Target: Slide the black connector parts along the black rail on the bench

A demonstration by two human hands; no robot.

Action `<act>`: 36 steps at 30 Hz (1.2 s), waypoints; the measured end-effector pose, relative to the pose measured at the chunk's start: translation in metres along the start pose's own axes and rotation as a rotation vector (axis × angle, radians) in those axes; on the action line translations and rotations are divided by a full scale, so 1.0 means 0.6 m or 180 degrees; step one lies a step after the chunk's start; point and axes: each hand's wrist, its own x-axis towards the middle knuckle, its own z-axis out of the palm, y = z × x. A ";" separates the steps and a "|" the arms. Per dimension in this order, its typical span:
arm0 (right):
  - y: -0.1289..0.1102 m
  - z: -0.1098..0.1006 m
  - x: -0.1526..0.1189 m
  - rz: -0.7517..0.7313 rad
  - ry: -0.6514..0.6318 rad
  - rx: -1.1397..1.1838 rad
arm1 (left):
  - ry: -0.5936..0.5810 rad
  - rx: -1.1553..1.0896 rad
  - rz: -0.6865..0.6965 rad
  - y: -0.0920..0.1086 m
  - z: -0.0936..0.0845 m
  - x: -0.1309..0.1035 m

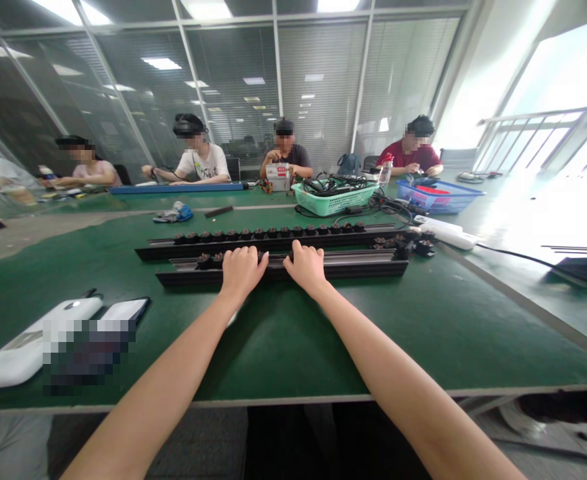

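Note:
A long black rail (358,268) lies crosswise on the green table in front of me, with small dark parts seated in its left portion. My left hand (243,270) is closed over the middle of this rail, its thumb pointing right. My right hand (306,267) grips the same rail a little further right, fingers curled over the far side. Behind it lies a second black rail (148,253) bearing a row of several small dark round parts (258,233). More dark pieces (424,247) sit loose at the right end of the rails.
Green basket of cables (334,199) stands behind the rails, a blue basket (440,195) to its right. A white power strip (446,231) trails a black cable. White device (38,340) and phone (98,340) lie at front left. Several people sit across the table.

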 end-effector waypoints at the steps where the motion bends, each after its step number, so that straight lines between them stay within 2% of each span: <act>1: 0.000 -0.001 0.000 -0.0011 0.0011 -0.0022 | 0.0004 0.0016 0.0003 0.000 0.000 0.000; 17: 0.000 0.001 -0.002 -0.0080 0.0196 -0.0135 | -0.0006 -0.0021 0.0005 0.000 -0.002 0.000; 36: 0.013 -0.002 0.001 0.0041 0.0062 -0.0037 | -0.0025 -0.0085 -0.0085 0.002 -0.001 -0.001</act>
